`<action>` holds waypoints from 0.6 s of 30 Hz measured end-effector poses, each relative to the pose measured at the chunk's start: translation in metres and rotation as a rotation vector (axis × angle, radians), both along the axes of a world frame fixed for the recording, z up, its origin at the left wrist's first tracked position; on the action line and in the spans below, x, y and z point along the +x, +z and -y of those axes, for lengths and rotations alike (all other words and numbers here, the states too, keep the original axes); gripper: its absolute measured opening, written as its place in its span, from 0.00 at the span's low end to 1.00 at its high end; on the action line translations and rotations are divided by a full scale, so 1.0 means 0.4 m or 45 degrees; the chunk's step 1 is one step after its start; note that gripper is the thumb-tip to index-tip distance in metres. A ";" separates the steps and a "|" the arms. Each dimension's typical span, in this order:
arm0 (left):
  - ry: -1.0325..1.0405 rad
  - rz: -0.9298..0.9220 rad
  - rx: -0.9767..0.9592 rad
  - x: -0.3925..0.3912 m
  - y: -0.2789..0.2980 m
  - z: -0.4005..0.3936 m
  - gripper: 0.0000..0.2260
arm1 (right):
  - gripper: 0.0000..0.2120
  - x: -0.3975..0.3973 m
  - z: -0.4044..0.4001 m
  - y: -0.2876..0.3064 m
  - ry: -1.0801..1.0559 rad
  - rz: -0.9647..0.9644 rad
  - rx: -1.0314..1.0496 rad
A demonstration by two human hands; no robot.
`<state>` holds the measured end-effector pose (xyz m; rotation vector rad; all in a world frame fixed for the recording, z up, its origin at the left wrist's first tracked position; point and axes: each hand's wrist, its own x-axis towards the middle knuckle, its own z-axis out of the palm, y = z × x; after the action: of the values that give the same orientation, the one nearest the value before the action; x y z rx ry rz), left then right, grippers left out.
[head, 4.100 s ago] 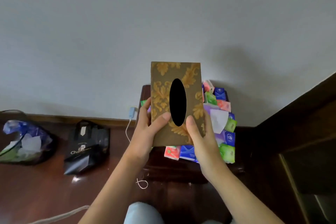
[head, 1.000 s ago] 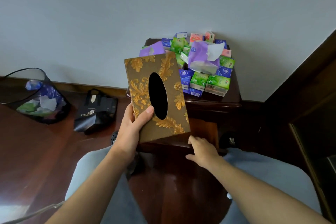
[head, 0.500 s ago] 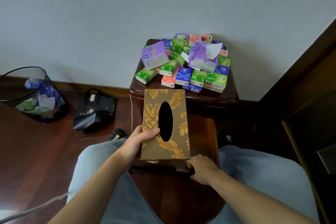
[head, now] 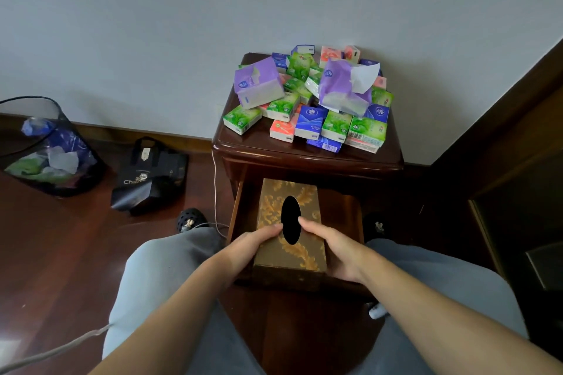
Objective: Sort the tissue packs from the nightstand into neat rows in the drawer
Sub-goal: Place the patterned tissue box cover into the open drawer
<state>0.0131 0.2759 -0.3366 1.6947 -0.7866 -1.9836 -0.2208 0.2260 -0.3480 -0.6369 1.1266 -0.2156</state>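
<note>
A brown and gold tissue box cover with an oval slot sits in the open drawer of the dark wooden nightstand. My left hand grips its left side and my right hand its right side, thumbs on top beside the slot. On the nightstand top lies a heap of small tissue packs in green, blue and pink. Two larger purple packs rest on the heap, one with a white tissue sticking out.
A black mesh waste bin with rubbish stands at the left on the wooden floor. A black bag lies beside it. A white cable hangs left of the nightstand. Dark furniture rises at the right. My knees flank the drawer.
The drawer has come open. The box cover went from raised in my left hand down into the drawer, and my right hand left the drawer front and took hold of the cover.
</note>
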 end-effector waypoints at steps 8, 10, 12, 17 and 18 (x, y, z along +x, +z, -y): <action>0.246 0.556 -0.151 0.060 -0.093 0.106 0.34 | 0.53 0.053 0.073 -0.115 -0.177 -0.202 0.069; 0.225 0.575 -0.055 0.064 -0.121 0.113 0.33 | 0.63 0.085 0.104 -0.148 -0.171 -0.284 0.046; 0.230 0.543 0.020 0.062 -0.138 0.124 0.34 | 0.68 0.116 0.125 -0.187 -0.179 -0.327 0.027; 0.201 0.476 0.108 0.064 -0.159 0.159 0.33 | 0.70 0.176 0.154 -0.254 -0.311 -0.347 0.007; 0.192 0.466 0.130 0.067 -0.167 0.162 0.33 | 0.70 0.188 0.163 -0.257 -0.314 -0.337 0.012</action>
<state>0.0398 0.2113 -0.4033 2.1463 -0.6591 -1.6606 -0.1456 0.1610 -0.4507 -0.5268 1.4619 -0.3442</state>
